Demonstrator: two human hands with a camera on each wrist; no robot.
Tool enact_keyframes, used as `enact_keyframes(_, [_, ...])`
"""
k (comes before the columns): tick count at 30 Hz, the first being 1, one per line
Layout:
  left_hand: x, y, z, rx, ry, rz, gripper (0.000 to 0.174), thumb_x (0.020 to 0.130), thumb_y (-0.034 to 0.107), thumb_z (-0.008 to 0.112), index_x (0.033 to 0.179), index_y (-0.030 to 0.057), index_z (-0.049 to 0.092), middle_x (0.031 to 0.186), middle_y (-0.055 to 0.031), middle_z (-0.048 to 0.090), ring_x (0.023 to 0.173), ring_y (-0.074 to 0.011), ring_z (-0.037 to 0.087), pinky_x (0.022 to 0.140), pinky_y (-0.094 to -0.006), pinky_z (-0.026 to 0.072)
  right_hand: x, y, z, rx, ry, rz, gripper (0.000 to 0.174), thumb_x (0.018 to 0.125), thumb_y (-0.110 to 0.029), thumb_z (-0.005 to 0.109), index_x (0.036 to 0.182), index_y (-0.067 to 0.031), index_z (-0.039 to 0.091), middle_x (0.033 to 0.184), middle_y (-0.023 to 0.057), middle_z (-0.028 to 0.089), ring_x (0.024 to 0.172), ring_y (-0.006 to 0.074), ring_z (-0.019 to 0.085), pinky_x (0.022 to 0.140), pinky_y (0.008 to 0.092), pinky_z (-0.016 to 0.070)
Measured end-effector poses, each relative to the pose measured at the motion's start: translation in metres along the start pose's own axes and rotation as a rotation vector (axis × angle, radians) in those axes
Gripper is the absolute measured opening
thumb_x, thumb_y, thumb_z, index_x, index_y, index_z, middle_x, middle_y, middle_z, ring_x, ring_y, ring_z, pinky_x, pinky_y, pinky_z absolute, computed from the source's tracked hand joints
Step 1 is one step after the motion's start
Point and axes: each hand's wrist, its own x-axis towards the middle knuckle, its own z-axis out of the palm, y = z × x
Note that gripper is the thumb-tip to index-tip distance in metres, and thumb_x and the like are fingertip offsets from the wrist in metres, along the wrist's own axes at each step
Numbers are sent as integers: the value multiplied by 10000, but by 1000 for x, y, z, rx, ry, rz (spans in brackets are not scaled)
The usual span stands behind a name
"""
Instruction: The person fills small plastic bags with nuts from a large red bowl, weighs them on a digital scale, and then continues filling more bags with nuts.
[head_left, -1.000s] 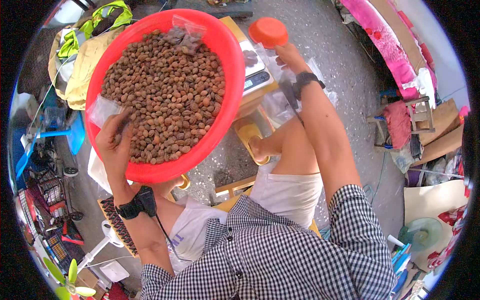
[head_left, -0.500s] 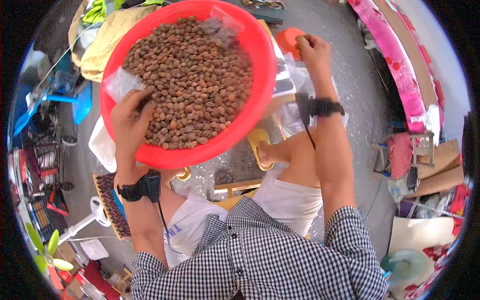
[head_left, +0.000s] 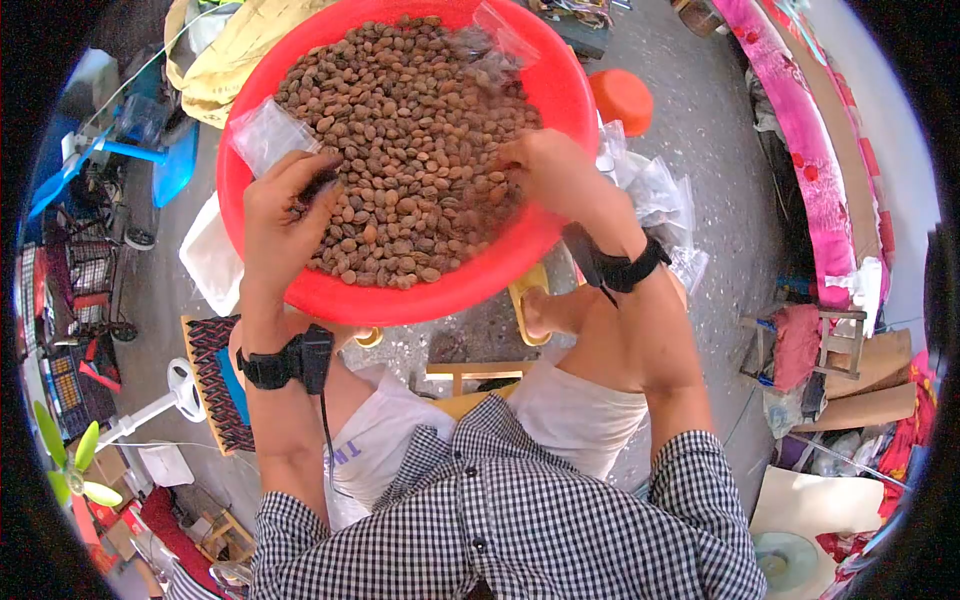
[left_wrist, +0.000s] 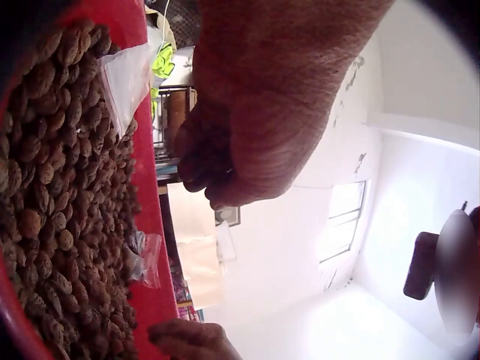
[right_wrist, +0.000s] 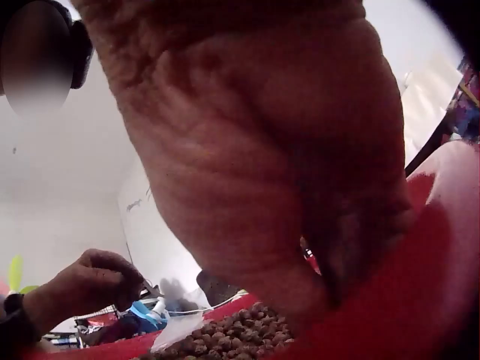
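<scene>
A large red basin (head_left: 575,95) is filled with wrinkled brown nut-like pieces (head_left: 400,150). My left hand (head_left: 285,215) hovers over its left side, fingers curled toward the thumb around dark brown pieces; the left wrist view shows this hand (left_wrist: 255,135) above the heap from the side. At the basin's right side my right hand (head_left: 565,175) reaches in, fingertips down at the pieces and blurred; I cannot tell whether they hold any. A clear plastic bag (head_left: 268,138) lies on the left rim, and another bag (head_left: 505,40) rests at the upper right inside the basin.
An orange bowl (head_left: 622,100) is right of the basin, with loose clear plastic bags (head_left: 655,190) below it. Yellow slippers (head_left: 528,305) are on the feet beneath. A blue dustpan (head_left: 175,165) and a woven-topped stool (head_left: 210,385) stand to the left.
My right hand has come from the orange bowl, beyond the basin's right edge, leftward and down into the basin. My left hand stays curled by the left rim. The head view has shifted.
</scene>
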Motion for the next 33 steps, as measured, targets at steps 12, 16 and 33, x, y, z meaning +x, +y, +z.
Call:
enact_keyframes(12, [3,2,13,80,-27,14,250,765,-6,644,1014,-21,644,847,-131,609,757,-243,613,672,-305,472,25,15,15,-119,-236,6,230,703,-94,649,927,-77,700,933,165,682,903,347,662,737,450,551])
enact_keyframes(16, [5,1,18,128,-36,43,252,763,3,652,1015,-20,647,882,-135,625,775,-239,621,682,-295,473,24,6,18,-182,-172,52,177,697,-95,668,866,-63,712,909,154,691,879,327,675,727,443,558])
enact_keyframes(33, [15,9,43,188,-76,140,218,783,-4,644,996,-44,630,900,-138,613,824,-246,616,713,-313,477,-1,-20,25,281,401,-42,177,710,-25,623,864,9,542,787,180,582,801,379,619,686,478,500])
